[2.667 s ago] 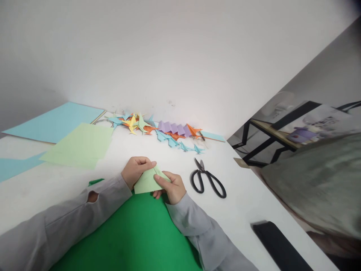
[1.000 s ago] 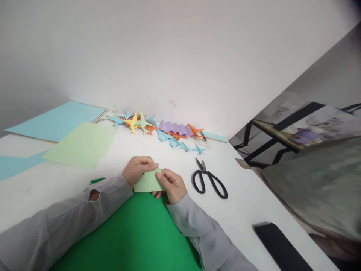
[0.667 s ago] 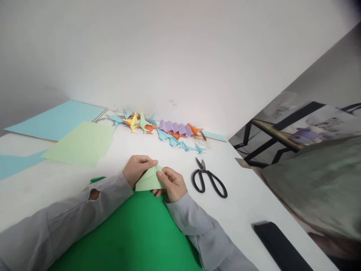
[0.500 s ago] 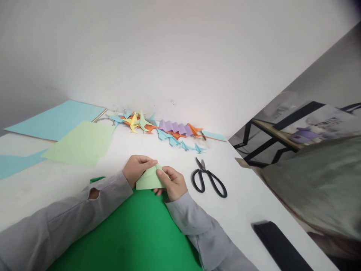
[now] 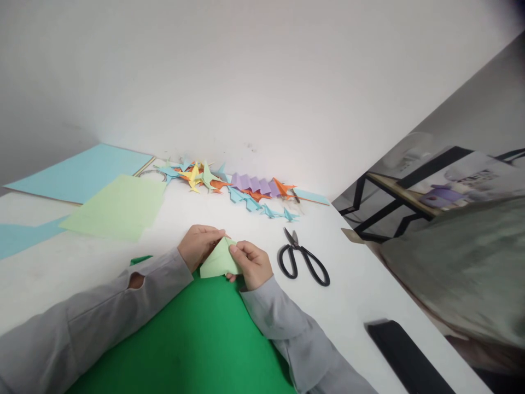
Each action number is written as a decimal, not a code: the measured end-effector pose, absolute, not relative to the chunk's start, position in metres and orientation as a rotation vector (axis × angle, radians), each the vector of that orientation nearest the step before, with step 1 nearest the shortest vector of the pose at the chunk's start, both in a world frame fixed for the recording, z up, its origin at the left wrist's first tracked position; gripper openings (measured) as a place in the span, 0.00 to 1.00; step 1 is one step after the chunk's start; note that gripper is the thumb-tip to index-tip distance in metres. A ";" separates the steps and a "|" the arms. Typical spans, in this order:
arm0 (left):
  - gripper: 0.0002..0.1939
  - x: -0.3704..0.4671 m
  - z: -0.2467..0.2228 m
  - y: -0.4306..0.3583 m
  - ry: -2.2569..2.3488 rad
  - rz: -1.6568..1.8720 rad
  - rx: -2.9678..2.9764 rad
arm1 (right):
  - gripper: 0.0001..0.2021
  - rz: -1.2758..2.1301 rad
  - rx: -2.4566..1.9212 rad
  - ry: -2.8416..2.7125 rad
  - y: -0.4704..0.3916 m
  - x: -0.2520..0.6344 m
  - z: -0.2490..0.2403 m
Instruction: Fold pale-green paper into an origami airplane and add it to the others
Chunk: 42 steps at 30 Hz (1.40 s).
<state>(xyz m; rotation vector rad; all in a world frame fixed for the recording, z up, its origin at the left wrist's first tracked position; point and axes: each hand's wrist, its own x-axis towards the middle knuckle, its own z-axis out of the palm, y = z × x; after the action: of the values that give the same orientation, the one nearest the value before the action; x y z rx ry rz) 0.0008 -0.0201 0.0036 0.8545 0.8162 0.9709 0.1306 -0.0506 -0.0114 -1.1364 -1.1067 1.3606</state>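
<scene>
A small light green paper, folded to a rough triangle, is held up between my two hands over the near edge of the table. My left hand pinches it near the top corner with thumb and fingers. On the right side, my right hand grips it, thumb on the front face and fingers behind. The back of the paper is hidden. Black-handled scissors lie to the right of my right hand, blades slightly apart.
Folded paper cranes and a purple pleated strip lie along the wall. A large green sheet and a blue sheet lie at the left. A black slab-like object is at the right edge of the white table.
The green paper has turned slightly in my hands, and its lower edge looks narrower. My fingers have shifted a little along it. The other things stay where they were.
</scene>
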 end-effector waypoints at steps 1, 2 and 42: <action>0.15 0.001 0.004 -0.020 0.810 0.958 0.848 | 0.15 1.359 -1.140 -1.106 -0.050 0.131 -0.011; 0.16 0.001 0.004 -0.021 0.822 0.955 0.858 | 0.15 1.358 -1.143 -1.105 -0.050 0.130 -0.011; 0.13 -0.002 0.002 -0.021 0.910 1.047 1.036 | 0.16 1.280 -1.255 -1.115 -0.052 0.128 -0.008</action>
<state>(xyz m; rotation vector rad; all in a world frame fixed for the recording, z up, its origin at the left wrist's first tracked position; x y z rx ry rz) -0.0017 -0.0205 0.0019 1.0363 0.9098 1.0473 0.1281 -0.0520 -0.0082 -1.2552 -1.1152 1.2798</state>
